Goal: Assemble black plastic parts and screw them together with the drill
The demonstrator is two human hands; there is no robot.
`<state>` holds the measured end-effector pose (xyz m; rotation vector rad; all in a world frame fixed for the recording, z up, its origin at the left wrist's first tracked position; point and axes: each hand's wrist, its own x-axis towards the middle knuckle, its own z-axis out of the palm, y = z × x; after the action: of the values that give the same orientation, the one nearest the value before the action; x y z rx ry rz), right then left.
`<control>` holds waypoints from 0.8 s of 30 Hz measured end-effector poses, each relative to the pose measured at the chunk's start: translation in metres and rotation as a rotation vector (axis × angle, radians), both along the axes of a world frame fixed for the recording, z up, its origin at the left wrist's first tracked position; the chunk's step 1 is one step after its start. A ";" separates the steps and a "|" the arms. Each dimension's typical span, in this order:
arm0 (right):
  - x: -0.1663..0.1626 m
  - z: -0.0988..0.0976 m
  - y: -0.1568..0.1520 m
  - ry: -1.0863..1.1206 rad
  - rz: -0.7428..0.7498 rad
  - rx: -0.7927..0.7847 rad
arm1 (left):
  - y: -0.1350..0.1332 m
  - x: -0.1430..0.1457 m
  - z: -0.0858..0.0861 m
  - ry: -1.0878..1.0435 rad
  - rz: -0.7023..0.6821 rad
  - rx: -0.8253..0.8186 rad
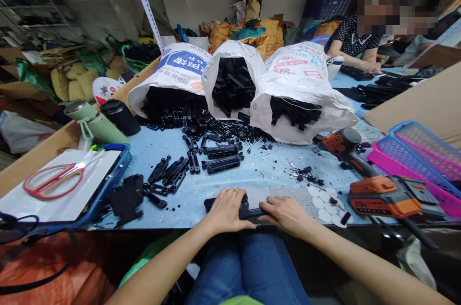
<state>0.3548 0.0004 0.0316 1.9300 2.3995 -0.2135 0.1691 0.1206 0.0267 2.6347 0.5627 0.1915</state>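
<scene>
Both my hands rest at the near edge of the light blue table (252, 170). My left hand (227, 209) lies curled over a long black plastic part (248, 210) and presses it down. My right hand (284, 213) grips the same part from the right, fingers closed over its end. Two more long black parts (221, 163) lie side by side further back. A fan of slim black strips (169, 173) lies to the left of them.
Three white sacks (230, 79) of black parts stand at the back, spilling small pieces. An orange cordless drill (374, 180) lies right, beside pink and blue baskets (418, 151). Red scissors (54, 180) rest on a tray at left, near green and black cups (118, 115). Another person (360, 41) works at far right.
</scene>
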 end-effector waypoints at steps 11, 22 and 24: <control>-0.003 0.028 0.008 -0.070 -0.003 0.026 | -0.001 -0.007 -0.009 -0.015 0.015 -0.020; 0.091 -0.001 0.095 0.054 -0.499 0.129 | 0.096 0.165 0.013 -0.023 0.263 0.114; 0.105 -0.006 0.121 0.046 -0.534 0.173 | 0.099 0.164 0.014 -0.063 0.270 0.095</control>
<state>0.4600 0.1209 0.0260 2.6385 1.9256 -0.0701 0.3328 0.2201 0.0402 2.6239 0.9082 0.3904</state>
